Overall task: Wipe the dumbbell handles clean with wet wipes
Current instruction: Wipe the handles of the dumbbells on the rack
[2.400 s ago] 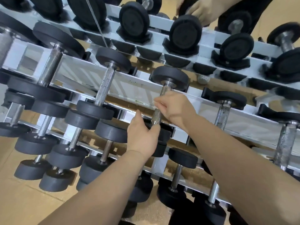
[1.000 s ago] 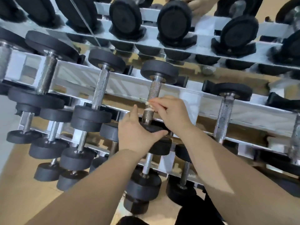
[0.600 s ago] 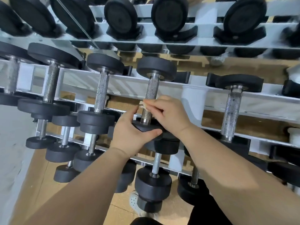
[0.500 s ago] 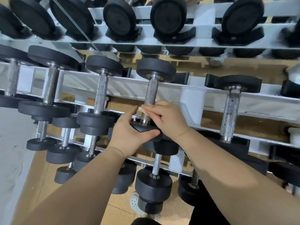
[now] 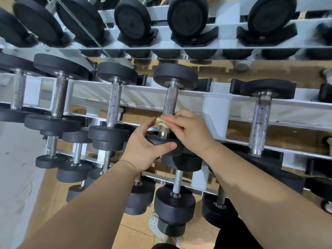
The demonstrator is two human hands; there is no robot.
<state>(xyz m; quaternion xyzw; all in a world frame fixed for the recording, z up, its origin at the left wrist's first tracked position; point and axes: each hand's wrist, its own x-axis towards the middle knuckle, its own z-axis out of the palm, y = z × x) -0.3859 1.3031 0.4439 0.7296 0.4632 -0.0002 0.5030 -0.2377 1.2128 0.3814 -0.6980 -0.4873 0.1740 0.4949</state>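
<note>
Dumbbell handle lies on the rack, just beyond both hands. Right hand pinches a wipe against its near end; left hand grips the near head.

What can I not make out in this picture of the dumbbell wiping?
- Head view: the wipe is mostly hidden under the right hand; its wetness is unclear.
- Head view: the near weight is largely covered by the left hand gripping it.
- Head view: the lower handle sits behind the wipe.
- Head view: the top-shelf dumbbells are cut off by the upper edge.
</note>
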